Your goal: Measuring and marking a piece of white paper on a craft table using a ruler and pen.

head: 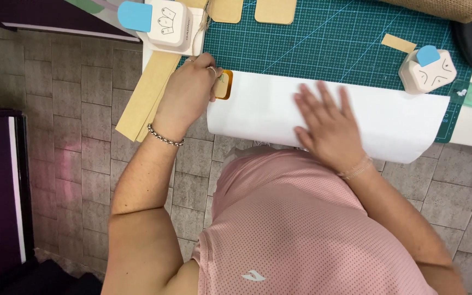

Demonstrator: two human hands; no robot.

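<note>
Near: pink shirt (pixel 307 229), grey tile floor (pixel 83 109) below. Right hand (pixel 329 123) flat and spread on the white sheet (pixel 389 117), gripping nothing, probably pinning it since the sheet overhangs the near table edge. Left hand (pixel 189 90) pinches a small kraft tag (pixel 223 84) at the sheet's left end, fingers closed on it, likely lining it up. Kraft strips (pixel 146 98) lie left, half off the table. Farther: green cutting mat (pixel 323 38), tag punch (pixel 165 22) far left, corner punch (pixel 427 70) right, more kraft tags (pixel 275 10) at far edge.
</note>
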